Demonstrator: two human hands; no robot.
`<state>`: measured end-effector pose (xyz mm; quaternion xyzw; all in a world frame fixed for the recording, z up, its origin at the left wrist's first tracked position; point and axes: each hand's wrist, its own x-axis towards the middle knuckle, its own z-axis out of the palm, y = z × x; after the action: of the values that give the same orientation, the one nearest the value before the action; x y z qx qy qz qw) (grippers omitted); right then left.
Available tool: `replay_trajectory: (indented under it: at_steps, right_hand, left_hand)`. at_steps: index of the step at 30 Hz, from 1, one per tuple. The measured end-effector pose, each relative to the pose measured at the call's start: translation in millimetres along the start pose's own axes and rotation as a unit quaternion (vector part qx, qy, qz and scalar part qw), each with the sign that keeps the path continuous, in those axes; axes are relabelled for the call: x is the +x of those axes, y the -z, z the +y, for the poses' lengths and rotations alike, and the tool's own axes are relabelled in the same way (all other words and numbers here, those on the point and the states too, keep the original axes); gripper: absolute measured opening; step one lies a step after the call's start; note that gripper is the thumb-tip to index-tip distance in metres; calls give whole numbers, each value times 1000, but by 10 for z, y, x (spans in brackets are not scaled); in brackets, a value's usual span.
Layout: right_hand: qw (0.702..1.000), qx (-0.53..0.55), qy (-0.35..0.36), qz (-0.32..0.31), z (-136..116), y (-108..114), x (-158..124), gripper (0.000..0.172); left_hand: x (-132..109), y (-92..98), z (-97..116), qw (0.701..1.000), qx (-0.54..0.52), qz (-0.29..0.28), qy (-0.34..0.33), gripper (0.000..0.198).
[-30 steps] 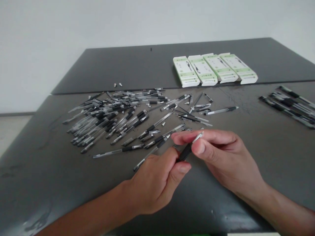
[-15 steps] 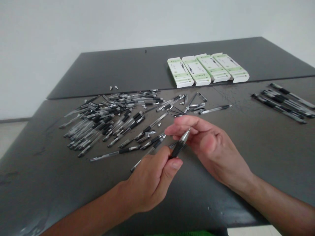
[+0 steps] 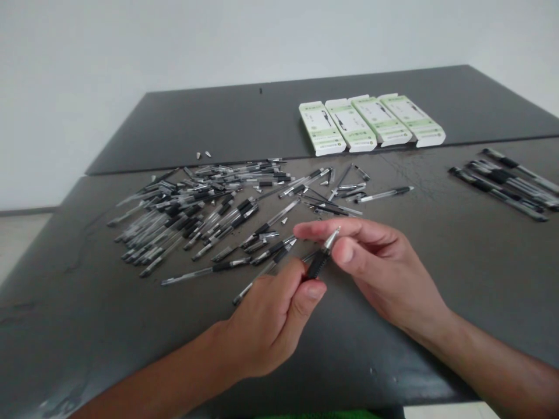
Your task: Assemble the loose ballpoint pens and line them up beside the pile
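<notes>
My left hand (image 3: 273,317) is closed round the black grip of a pen (image 3: 318,263), which points up and to the right. My right hand (image 3: 379,267) pinches the pen's silver metal tip (image 3: 332,237) between thumb and forefinger. Both hands hover over the near middle of the dark table (image 3: 437,233). Just beyond them lies a wide scatter of clear-barrelled pens with black grips (image 3: 205,209), plus some loose pen parts (image 3: 340,195).
Several white and green boxes (image 3: 371,122) lie side by side at the back right. A separate group of pens (image 3: 506,183) lies at the far right edge. Two small metal tips (image 3: 203,155) sit near the seam between the two tabletops.
My right fingers have shifted on the pen's tip, from curled over it to pinching it with thumb and forefinger. The left hand holds the pen at much the same place.
</notes>
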<state>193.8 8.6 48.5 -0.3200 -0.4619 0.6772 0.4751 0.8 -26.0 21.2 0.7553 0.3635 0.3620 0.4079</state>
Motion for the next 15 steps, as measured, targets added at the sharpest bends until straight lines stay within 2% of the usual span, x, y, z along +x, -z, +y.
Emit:
replay_trajectory:
  at_steps: [3,8,10,13,15]
  right_hand:
    - [1000,4,-1,-24,12,0,-4,22]
    - [999,-20,32,-4,36,4,42,6]
    - [999,-10,42,1,44,15,59,13]
    - [999,16,27,-19,48,39,44,33]
    - [999,11,21,-24,45,53,17,37]
  left_hand:
    - [7,9,13,1000,-4,3,5,29]
    - [33,30,37,1000,-7,-18,12,25]
    - [38,31,38,1000,-4,-18,10,24]
    - [35,25,29,1000,-9,-6,9,27]
    - [30,22,21,1000,-13,-3,10,28]
